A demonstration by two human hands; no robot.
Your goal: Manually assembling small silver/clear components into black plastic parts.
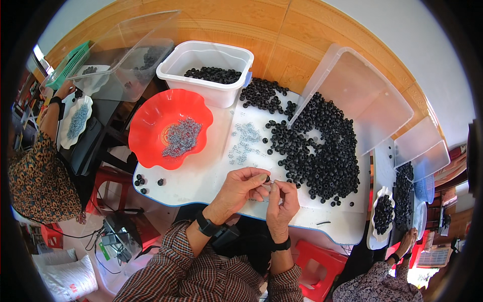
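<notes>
My left hand is closed in a pinch at the table's front edge, with a small black bead-like part between thumb and fingertips. Close against it, my right hand also pinches; a tiny pale piece seems to show at its fingertips, too small to name. Just beyond the hands lies a loose patch of small clear-grey pieces. To their right spreads a large heap of black round parts. A red wavy-rimmed bowl on the left holds more grey pieces.
A white bin of black parts stands at the back. A clear plastic lid or tray leans over the heap. Several stray black parts lie front left. Co-workers sit left and right. A red stool stands below.
</notes>
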